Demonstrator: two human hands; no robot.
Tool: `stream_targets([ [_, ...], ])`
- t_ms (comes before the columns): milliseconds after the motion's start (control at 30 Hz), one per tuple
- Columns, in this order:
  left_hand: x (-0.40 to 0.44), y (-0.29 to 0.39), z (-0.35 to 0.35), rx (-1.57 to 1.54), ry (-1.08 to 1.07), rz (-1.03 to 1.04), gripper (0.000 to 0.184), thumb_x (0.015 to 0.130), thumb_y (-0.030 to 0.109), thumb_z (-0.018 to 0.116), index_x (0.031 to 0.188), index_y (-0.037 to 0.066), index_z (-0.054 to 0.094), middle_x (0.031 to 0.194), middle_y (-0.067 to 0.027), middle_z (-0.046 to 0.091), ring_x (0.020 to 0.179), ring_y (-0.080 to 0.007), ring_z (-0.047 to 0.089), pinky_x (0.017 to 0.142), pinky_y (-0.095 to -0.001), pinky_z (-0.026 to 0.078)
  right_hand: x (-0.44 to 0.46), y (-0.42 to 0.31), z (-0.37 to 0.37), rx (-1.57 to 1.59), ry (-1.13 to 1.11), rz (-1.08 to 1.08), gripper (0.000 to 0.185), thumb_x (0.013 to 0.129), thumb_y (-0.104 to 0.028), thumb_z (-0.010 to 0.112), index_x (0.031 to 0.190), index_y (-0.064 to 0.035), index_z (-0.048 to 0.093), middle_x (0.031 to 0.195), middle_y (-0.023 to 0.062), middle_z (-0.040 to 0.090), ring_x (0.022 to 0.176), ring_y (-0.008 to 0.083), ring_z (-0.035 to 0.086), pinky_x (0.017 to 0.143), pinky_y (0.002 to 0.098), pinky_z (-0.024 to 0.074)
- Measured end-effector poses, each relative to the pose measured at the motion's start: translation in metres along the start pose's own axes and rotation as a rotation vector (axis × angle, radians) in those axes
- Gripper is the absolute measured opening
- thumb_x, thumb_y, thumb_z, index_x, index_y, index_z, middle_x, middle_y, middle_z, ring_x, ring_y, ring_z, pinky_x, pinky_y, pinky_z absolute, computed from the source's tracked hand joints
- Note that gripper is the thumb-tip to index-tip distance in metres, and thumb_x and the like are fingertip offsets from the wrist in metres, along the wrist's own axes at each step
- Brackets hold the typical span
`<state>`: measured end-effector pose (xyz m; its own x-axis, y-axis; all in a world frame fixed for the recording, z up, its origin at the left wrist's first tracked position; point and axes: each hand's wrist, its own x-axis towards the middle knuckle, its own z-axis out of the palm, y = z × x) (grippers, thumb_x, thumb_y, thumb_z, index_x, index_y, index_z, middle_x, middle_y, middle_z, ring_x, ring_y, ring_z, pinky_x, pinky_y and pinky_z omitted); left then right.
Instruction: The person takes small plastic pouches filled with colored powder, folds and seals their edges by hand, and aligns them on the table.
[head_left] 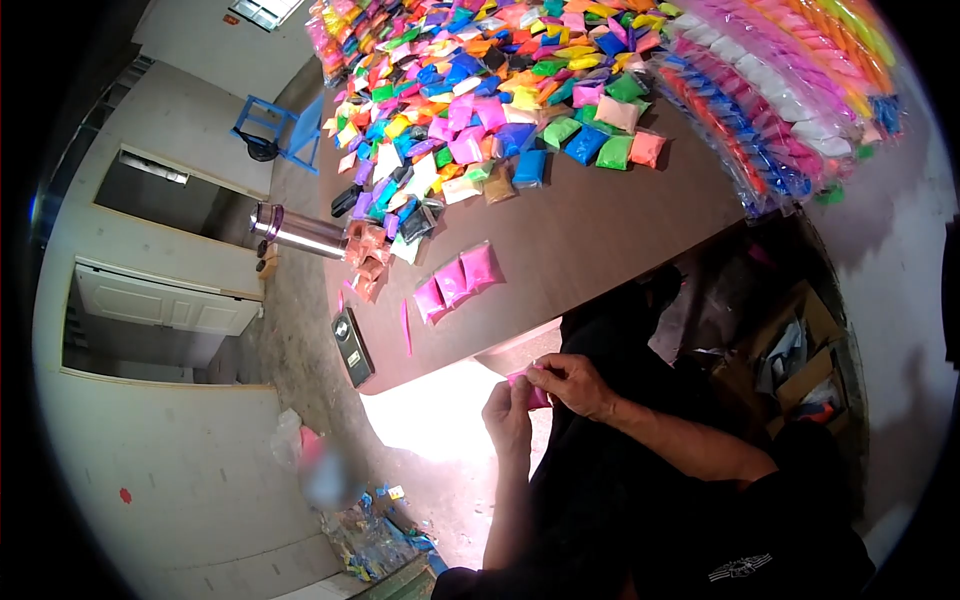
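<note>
My left hand (508,412) and my right hand (577,386) meet in front of my lap, just off the table edge. Both have their fingers closed in a pinch at the top of a small pink packet (539,397). Most of that packet is hidden behind the fingers. On the table nearby, three pink packets (455,284) lie side by side in a row. A thin pink strip (406,328) lies beside them, and a dark phone-like device (351,347) rests at the table corner.
A large heap of colourful packets (480,115) covers the far part of the brown table (600,230). Long bagged strips of packets (760,110) lie at the right. A steel flask (300,230) and reddish-brown packets (368,255) sit at the left edge. Cardboard boxes (808,385) stand below.
</note>
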<state>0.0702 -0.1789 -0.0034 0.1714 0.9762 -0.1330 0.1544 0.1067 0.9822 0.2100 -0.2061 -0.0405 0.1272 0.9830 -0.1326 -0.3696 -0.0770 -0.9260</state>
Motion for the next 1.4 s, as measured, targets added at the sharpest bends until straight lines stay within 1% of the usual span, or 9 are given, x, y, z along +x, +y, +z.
stream_targets([
  [267, -0.004, 0.000, 0.002, -0.015, -0.044, -0.100, 0.034, 0.102, 0.030, 0.066, 0.093, -0.003, 0.068, 0.078, -0.0034, 0.066, 0.069, -0.0098, 0.058, 0.063, -0.0242, 0.046, 0.001, 0.005, 0.006, -0.020, 0.176, -0.144, 0.020, 0.100, -0.019, 0.067, 0.102, 0.0005, 0.072, 0.080, -0.0009, 0.066, 0.070, 0.0054, 0.058, 0.062, 0.0212, 0.0481],
  [433, -0.005, 0.003, 0.003, 0.034, -0.012, -0.011, 0.034, 0.102, 0.029, 0.066, 0.089, -0.002, 0.067, 0.072, -0.0022, 0.063, 0.064, -0.0090, 0.056, 0.060, -0.0234, 0.044, 0.000, 0.002, 0.005, -0.032, 0.111, -0.094, 0.022, 0.100, -0.020, 0.067, 0.102, 0.0005, 0.072, 0.080, -0.0006, 0.065, 0.070, 0.0054, 0.058, 0.062, 0.0213, 0.0479],
  [600, -0.007, 0.005, 0.006, 0.038, -0.022, -0.059, 0.034, 0.102, 0.029, 0.065, 0.085, 0.000, 0.066, 0.070, -0.0018, 0.061, 0.063, -0.0091, 0.055, 0.058, -0.0237, 0.043, -0.002, -0.002, 0.001, -0.012, 0.081, -0.017, 0.021, 0.101, -0.021, 0.067, 0.102, 0.0004, 0.071, 0.080, -0.0005, 0.066, 0.070, 0.0056, 0.058, 0.062, 0.0219, 0.0479],
  [667, -0.007, 0.003, 0.007, 0.022, -0.037, -0.097, 0.034, 0.102, 0.029, 0.065, 0.084, 0.000, 0.065, 0.070, -0.0018, 0.061, 0.063, -0.0091, 0.054, 0.058, -0.0238, 0.043, -0.001, 0.002, 0.003, -0.084, 0.143, -0.169, 0.021, 0.101, -0.020, 0.066, 0.103, 0.0002, 0.070, 0.082, -0.0004, 0.066, 0.072, 0.0061, 0.058, 0.064, 0.0225, 0.0489],
  [1000, -0.008, -0.001, 0.002, -0.008, -0.057, -0.048, 0.029, 0.102, 0.025, 0.066, 0.091, -0.001, 0.066, 0.073, -0.0040, 0.063, 0.063, -0.0101, 0.055, 0.058, -0.0239, 0.044, -0.003, -0.006, 0.002, -0.032, 0.105, -0.090, 0.020, 0.100, -0.021, 0.068, 0.104, -0.0009, 0.071, 0.084, -0.0007, 0.066, 0.073, 0.0060, 0.057, 0.065, 0.0226, 0.0490],
  [1067, -0.006, -0.003, 0.000, 0.000, -0.057, -0.035, 0.028, 0.102, 0.025, 0.065, 0.091, -0.001, 0.066, 0.074, -0.0046, 0.064, 0.063, -0.0104, 0.055, 0.058, -0.0239, 0.044, -0.003, -0.009, 0.000, -0.019, 0.058, -0.031, 0.022, 0.098, -0.021, 0.065, 0.103, -0.0012, 0.072, 0.082, 0.0032, 0.067, 0.073, 0.0108, 0.061, 0.067, 0.0265, 0.0514],
  [1200, -0.006, 0.002, 0.003, -0.091, -0.074, -0.125, 0.028, 0.102, 0.023, 0.064, 0.095, -0.003, 0.067, 0.076, -0.0054, 0.065, 0.065, -0.0110, 0.056, 0.061, -0.0247, 0.045, -0.003, -0.006, 0.001, -0.028, 0.076, -0.026, 0.023, 0.098, -0.022, 0.066, 0.105, -0.0012, 0.072, 0.085, 0.0041, 0.069, 0.076, 0.0115, 0.062, 0.069, 0.0263, 0.0522],
  [1267, -0.007, 0.003, 0.004, -0.116, -0.053, -0.152, 0.028, 0.103, 0.023, 0.064, 0.096, -0.004, 0.067, 0.076, -0.0058, 0.065, 0.066, -0.0112, 0.057, 0.061, -0.0250, 0.045, -0.001, 0.000, 0.005, -0.019, 0.141, -0.137, 0.021, 0.100, -0.020, 0.068, 0.108, -0.0009, 0.071, 0.077, -0.0021, 0.063, 0.067, 0.0044, 0.055, 0.060, 0.0207, 0.0464],
  [1400, -0.006, -0.003, -0.001, -0.118, -0.075, -0.149, 0.028, 0.102, 0.024, 0.064, 0.097, -0.004, 0.067, 0.077, -0.0061, 0.065, 0.067, -0.0114, 0.057, 0.063, -0.0253, 0.046, -0.003, -0.003, 0.004, -0.005, 0.133, -0.085, 0.021, 0.100, -0.019, 0.068, 0.109, -0.0010, 0.071, 0.074, -0.0026, 0.062, 0.063, 0.0035, 0.053, 0.055, 0.0199, 0.0433],
])
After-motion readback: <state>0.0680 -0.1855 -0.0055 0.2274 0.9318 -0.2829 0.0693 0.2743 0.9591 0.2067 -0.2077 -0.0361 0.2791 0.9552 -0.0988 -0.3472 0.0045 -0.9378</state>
